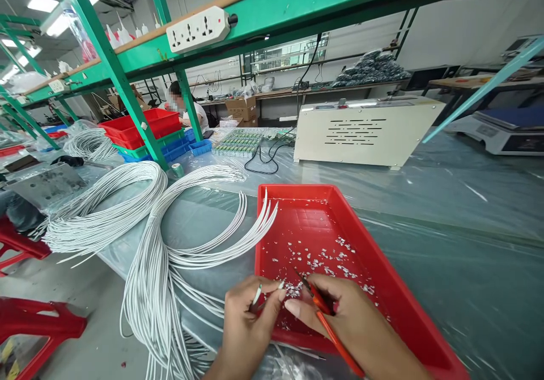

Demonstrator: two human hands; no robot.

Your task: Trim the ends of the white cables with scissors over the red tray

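Observation:
Over the near end of a red tray (300, 194), my left hand (249, 315) is closed, thumb and forefinger pinched together. A short white length of cable (257, 294) shows between its fingers; how far it runs inside the hand is hidden. My right hand (352, 315) is wrapped round orange-handled cutters (329, 329), whose dark tips point toward the left fingertips. Small clear and white scraps (317, 264) are scattered over the tray floor. Just left of my hands lies a big bundle of white cables (148, 267), some ends resting over the tray's left rim.
Another cable coil (110, 210) lies farther left. Behind the tray stand a cream metal box (365, 133) and a tray of green parts (238, 142). Stacked bins (144, 128) and a green shelf post (114, 74) are at left. A person (199, 114) sits beyond. A scale (501, 131) is at right.

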